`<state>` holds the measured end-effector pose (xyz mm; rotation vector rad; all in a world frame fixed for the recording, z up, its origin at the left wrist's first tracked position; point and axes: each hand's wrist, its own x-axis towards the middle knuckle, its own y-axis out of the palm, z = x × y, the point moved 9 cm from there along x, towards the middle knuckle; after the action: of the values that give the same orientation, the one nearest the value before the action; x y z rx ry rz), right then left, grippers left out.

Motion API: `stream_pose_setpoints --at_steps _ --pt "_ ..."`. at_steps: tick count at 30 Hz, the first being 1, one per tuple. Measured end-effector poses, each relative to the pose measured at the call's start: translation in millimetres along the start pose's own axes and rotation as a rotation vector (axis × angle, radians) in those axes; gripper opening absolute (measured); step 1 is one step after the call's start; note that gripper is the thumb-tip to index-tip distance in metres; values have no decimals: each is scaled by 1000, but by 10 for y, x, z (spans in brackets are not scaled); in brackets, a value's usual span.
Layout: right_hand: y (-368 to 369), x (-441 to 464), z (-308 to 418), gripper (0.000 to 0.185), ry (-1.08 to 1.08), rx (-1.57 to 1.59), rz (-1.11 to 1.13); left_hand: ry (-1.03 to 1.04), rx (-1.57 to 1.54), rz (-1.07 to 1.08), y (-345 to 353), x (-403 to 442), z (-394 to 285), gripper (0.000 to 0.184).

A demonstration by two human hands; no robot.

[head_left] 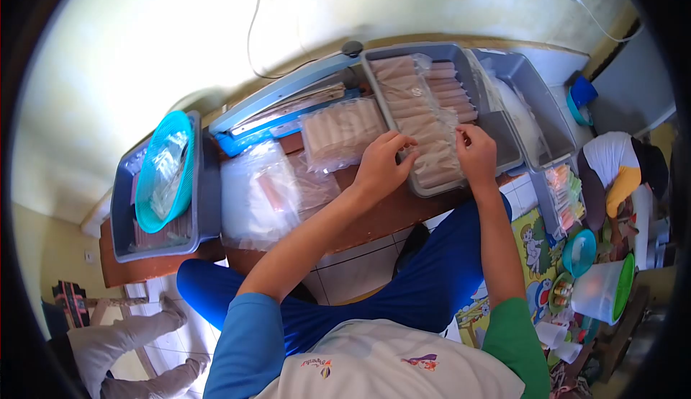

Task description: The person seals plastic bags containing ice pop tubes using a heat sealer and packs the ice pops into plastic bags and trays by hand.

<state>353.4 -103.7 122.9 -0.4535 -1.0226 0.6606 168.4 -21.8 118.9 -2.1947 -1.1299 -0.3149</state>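
Observation:
In front of me a grey tray (432, 191) holds pinkish-brown sticks in rows, many under clear plastic film. My left hand (387, 160) is over the tray's near left side, thumb and forefinger apart beside a clear plastic pack of sticks (417, 122). At the pack's right edge, my right hand (476, 155) has its fingertips pinched together on the plastic. More sticks (443, 82) lie at the tray's far right. Left of the tray, another filled pack (342, 132) rests near a pile of clear plastic bags (252, 194).
A long blue sealer-like device (288, 93) lies behind the packs. At left, a teal basket (144, 201) sits on a grey tub (204, 219). Another grey tub (558, 129) stands right. One person (612, 161) bends at right; another person's legs (137, 338) show lower left.

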Motion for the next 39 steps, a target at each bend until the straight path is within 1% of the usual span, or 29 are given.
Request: stream_pose_setpoints --at_steps 2,6,8,11,12,14,15,16,17,18,19,20,21,22,23,24,26,30,32,33,34,37,39 --pt "-41 48 -372 10 157 -40 50 45 15 20 240 135 43 18" --pt "9 133 -699 11 245 -86 84 69 65 65 610 425 76 18" --pt "113 190 -830 13 282 -120 165 83 95 85 752 599 69 17" --pt "188 274 -1075 15 355 -155 197 84 106 108 955 857 158 17" --pt "201 292 -1132 15 363 -160 196 125 128 114 1040 929 187 19" --pt "308 298 -1276 22 423 -225 308 169 147 123 1184 1006 265 21" --pt "320 333 -1302 22 427 -230 304 149 196 197 1302 1032 333 23" --pt "396 331 -1332 28 436 -250 385 127 244 272 1419 1048 406 26" --pt "465 311 -1382 35 446 -267 468 128 238 278 1466 1076 457 26" --pt "513 314 -1482 35 454 -270 471 167 292 377 1586 1064 501 27" --pt "650 302 -1553 38 421 -248 536 206 345 477 1694 1022 522 29" --pt "761 273 -1618 42 387 -225 598 206 341 485 1724 1015 541 29" --pt "741 285 -1603 42 393 -224 598 165 455 583 1806 974 629 29" --pt "752 268 -1612 43 428 -255 650 123 570 681 1864 919 724 30" --pt "766 246 -1608 43 460 -284 703 122 570 686 1862 898 732 30" --pt "753 260 -1552 43 464 -281 704 149 574 665 1854 885 726 31" --pt "696 244 -1511 42 502 -376 737 178 573 644 1867 862 710 32" --pt "718 235 -1523 41 469 -431 739 213 623 619 1870 849 708 31" --pt "702 221 -1547 37 480 -457 701 225 643 625 1875 820 728 30" --pt "700 220 -1546 37 480 -458 699 244 620 596 1856 815 704 30" --pt "685 235 -1553 33 476 -486 694 263 598 567 1839 818 677 29" --pt "664 246 -1592 27 454 -512 657 218 579 570 1830 822 697 27" --pt "631 284 -1556 25 433 -510 625 235 564 532 1788 833 665 26"
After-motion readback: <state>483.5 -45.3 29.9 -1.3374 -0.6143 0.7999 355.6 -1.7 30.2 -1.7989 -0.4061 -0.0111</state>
